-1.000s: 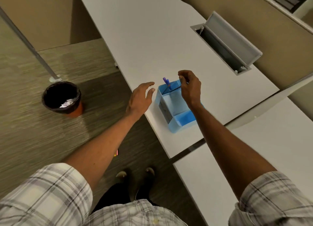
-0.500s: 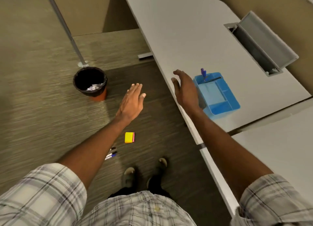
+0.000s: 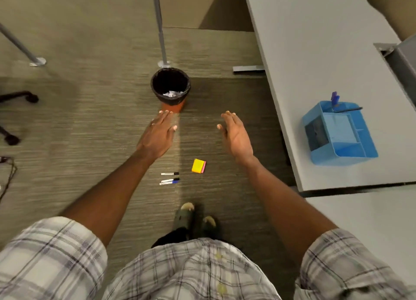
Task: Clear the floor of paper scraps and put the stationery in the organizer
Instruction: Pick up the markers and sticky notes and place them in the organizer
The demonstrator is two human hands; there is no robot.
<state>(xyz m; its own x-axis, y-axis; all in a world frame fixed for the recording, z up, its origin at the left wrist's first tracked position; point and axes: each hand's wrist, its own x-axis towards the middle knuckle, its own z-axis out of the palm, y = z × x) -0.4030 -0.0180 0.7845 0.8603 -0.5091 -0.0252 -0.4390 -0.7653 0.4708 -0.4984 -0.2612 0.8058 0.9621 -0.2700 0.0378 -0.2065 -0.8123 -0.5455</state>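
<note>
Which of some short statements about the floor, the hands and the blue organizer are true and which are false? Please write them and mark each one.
1. Both hands are empty. True: the left hand and the right hand are open above the floor and hold nothing.
2. The sticky notes lie on the desk. False: the sticky notes lie on the carpet, near the person's feet.
3. Three markers lie on the floor. True: the markers lie side by side, left of the sticky notes.
4. The waste bin is empty. False: the waste bin has crumpled paper inside.
5. The organizer stands on the floor. False: the organizer is on the desk.
</note>
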